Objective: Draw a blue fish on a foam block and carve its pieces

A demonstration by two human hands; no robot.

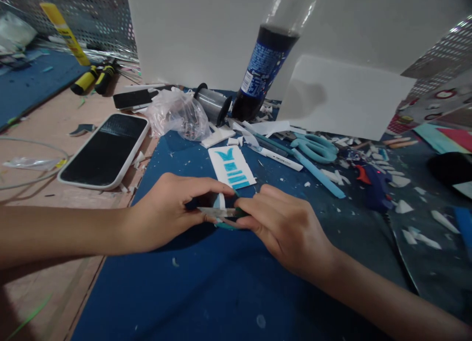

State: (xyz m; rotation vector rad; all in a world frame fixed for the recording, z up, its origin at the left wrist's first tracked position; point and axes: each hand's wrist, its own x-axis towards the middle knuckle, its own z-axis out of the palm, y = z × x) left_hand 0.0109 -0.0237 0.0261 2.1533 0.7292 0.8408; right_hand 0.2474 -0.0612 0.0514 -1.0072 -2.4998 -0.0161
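My left hand is closed at the centre, its thumb and fingers around a small curved white-and-teal piece that the fingers partly hide. My right hand is closed on a small craft knife, its flat grey blade pointing left against the piece and its dark handle mostly covered by the fingers. Both hands meet just above the blue mat. Right behind them lies a white card with teal shapes on it.
Behind are a white pen, light-blue scissors, a plastic bag, a spool and a leaning bottle of dark drink. A phone lies left; a blue glue gun and white scraps lie right.
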